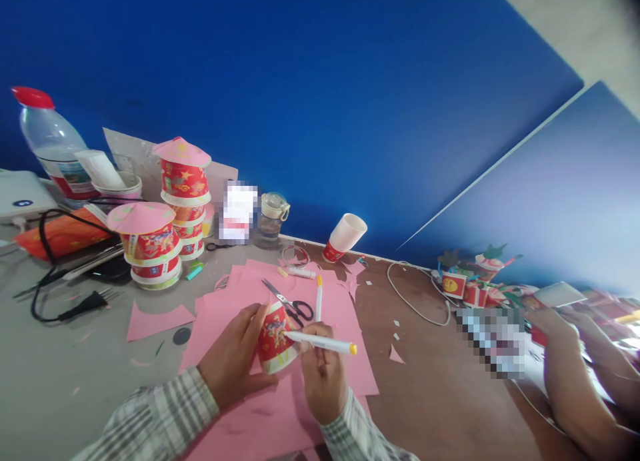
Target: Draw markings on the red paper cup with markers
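My left hand (pixel 235 354) grips a red paper cup (pixel 276 340) with a printed coloured picture, tilted above the pink paper (pixel 340 354). Between the fingers of my right hand (pixel 323 374) is a white marker (pixel 327 343) with a yellow end. Its tip meets or nearly meets the cup's printed side. Just behind the cup lie scissors (pixel 290 303) with black handles. A yellow marker cap or second marker (pixel 319 294) rests on the paper beside them. Left of my hands stand stacked red cups (pixel 153 244) topped with a pink paper cone (pixel 141 216).
A taller cup stack (pixel 185 181) stands behind, near a lidded jar (pixel 271 218) and a plastic bottle (pixel 55 141). White nested cups (pixel 349 231) lean by the blue partition (pixel 320 114). A black plug (pixel 83 308) and paper scraps (pixel 396 354) lie about. Another person's arms (pixel 570 374) are at right.
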Motion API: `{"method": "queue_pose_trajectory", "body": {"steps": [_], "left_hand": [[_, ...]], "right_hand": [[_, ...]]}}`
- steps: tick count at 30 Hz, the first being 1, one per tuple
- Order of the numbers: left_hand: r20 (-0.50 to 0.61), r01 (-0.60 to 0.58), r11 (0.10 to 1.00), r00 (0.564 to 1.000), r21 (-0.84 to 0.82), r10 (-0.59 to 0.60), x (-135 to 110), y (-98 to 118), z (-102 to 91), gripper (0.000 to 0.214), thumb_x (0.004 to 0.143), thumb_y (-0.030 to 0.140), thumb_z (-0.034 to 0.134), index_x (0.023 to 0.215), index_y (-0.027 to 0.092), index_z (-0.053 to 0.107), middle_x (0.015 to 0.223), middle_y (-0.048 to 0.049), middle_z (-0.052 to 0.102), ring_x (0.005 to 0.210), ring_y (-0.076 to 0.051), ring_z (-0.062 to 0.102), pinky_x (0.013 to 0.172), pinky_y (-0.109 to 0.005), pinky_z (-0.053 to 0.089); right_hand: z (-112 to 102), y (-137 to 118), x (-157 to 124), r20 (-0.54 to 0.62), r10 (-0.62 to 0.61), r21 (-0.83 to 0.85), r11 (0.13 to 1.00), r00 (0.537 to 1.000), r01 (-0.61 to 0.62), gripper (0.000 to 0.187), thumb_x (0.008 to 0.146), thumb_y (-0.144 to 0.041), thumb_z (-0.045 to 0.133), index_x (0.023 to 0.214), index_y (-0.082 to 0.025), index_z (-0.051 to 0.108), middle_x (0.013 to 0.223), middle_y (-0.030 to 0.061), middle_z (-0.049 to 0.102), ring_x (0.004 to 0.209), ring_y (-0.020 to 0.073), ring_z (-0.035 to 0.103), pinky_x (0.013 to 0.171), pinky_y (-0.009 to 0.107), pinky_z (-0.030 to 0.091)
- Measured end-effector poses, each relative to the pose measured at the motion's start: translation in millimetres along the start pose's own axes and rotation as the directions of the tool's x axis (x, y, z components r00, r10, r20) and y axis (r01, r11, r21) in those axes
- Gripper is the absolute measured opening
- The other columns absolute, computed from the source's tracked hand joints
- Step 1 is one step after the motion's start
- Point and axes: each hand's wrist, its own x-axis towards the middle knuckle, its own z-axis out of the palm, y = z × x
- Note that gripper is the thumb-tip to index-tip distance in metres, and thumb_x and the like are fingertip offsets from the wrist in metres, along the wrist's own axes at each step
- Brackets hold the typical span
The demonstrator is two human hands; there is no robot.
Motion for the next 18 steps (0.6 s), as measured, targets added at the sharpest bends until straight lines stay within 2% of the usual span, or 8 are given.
{"method": "queue_pose_trajectory", "body": {"steps": [6, 12, 18], "left_hand": [[0.012, -0.012, 1.0, 1.0, 0.023, 0.012, -0.8, -1.1, 0.9, 0.112, 0.045, 0.063, 0.069, 0.127, 0.022, 0.006, 0.122, -0.0111, 0.034, 0.11, -0.029, 0.035, 0.09, -0.045, 0.04], [-0.017, -0.032, 0.998, 0.999, 0.049, 0.033, 0.1, -0.8, 0.9, 0.115, 0.042, 0.062, 0.071, 0.128, 0.023, 0.004, 0.121, -0.0115, 0.037, 0.108, -0.03, 0.037, 0.087, -0.046, 0.041], [0.0, -0.018, 0.999, 1.0, 0.041, 0.018, -1.1, -2.4, 1.7, 0.115, 0.043, 0.063, 0.07, 0.127, 0.024, 0.004, 0.122, -0.0113, 0.035, 0.109, -0.03, 0.036, 0.088, -0.047, 0.041]], "right_hand": [[-0.3, 1.4, 0.5, -0.005, -0.002, -0.021, 1.0, 1.0, 0.002, 0.014, 0.078, -0.017, 0.048, 0.081, -0.023, 0.06, 0.071, 0.0002, 0.058, 0.061, 0.019, 0.056, 0.059, 0.03, 0.047], [0.2, -1.1, 1.8, 0.008, -0.006, -0.025, 1.0, 1.0, 0.006, 0.013, 0.078, -0.017, 0.048, 0.079, -0.022, 0.06, 0.069, -0.0008, 0.057, 0.058, 0.0175, 0.055, 0.057, 0.028, 0.047], [0.8, -0.2, 0.4, -0.001, -0.009, -0.01, 1.0, 1.0, 0.009, 0.015, 0.078, -0.016, 0.047, 0.081, -0.022, 0.06, 0.069, 0.0002, 0.057, 0.06, 0.0187, 0.055, 0.057, 0.029, 0.047]]}}
